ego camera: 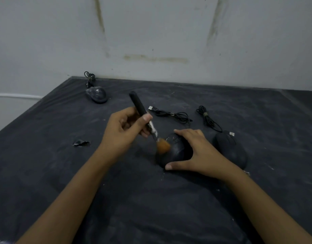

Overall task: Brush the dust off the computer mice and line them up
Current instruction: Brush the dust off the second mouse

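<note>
1. Nearest, the right hand (195, 152) rests on the dusty dark table (63, 173). Its thumb is at the near end of the middle mouse (178, 149) and its fingers (184, 133) are spread over the far end, holding the mouse in place.
2. Just to the left, the left hand (123, 132) pinches the brush (139, 105) between the thumb and curled fingers. The orange bristles touch the mouse's upper left side, so brushing of this mouse looks under way.
3. The right mouse (230, 150) lies just beside the right hand, roughly abreast of the held one. That may be the start of the row. I cannot tell whether it has been brushed.
4. Beyond these lie two loose cables (172, 115), one behind each near mouse.
5. Farthest, the far mouse (96, 94) sits near the back-left corner by the wall, well apart from the others, with a pale film on it. It probably still needs brushing and bringing into line.
</note>
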